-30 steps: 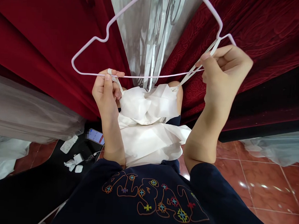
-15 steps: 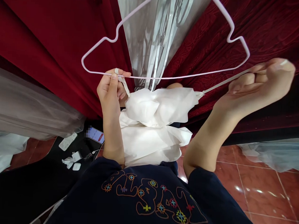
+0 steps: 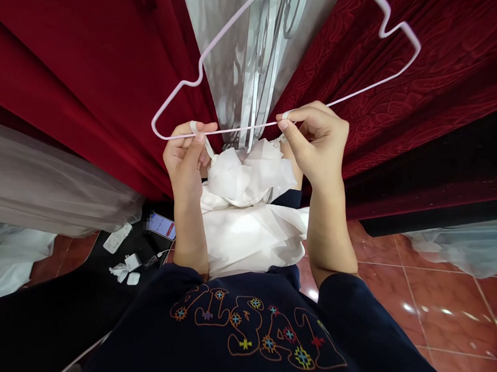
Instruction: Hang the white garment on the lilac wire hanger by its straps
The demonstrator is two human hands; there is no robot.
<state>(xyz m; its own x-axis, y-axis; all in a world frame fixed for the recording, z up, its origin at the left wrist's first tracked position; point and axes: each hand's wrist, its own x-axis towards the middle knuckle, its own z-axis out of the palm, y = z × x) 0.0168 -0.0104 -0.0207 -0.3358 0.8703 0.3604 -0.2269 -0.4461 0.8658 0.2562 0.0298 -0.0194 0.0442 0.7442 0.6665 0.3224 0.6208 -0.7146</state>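
Note:
My left hand point(image 3: 186, 148) pinches the bottom bar of a pale pink wire hanger point(image 3: 243, 129) near its left corner. A narrow white strap point(image 3: 209, 149) runs down from those fingers to a white garment point(image 3: 252, 230), which lies bunched over my lap. Farther right along the same bar, my right hand point(image 3: 315, 137) is closed, thumb and forefinger pinched together at the bar. A bit of white strap shows at its fingertips, and the garment's right strap rises toward this hand, partly hidden behind it. The hanger tilts up to the right, its top out of view.
Red curtains point(image 3: 92, 61) hang on both sides of a grey panel with white metalwork point(image 3: 259, 59). On a black surface point(image 3: 58, 315) at left lie a phone point(image 3: 162, 226), a white charger point(image 3: 133, 262) and small white items. Red tiles point(image 3: 438, 296) cover the floor at right.
My right hand has come inward from the far right, where it held the strap stretched out, to the hanger's bar. The hanger now tilts up at its right end. My left hand keeps its pinch.

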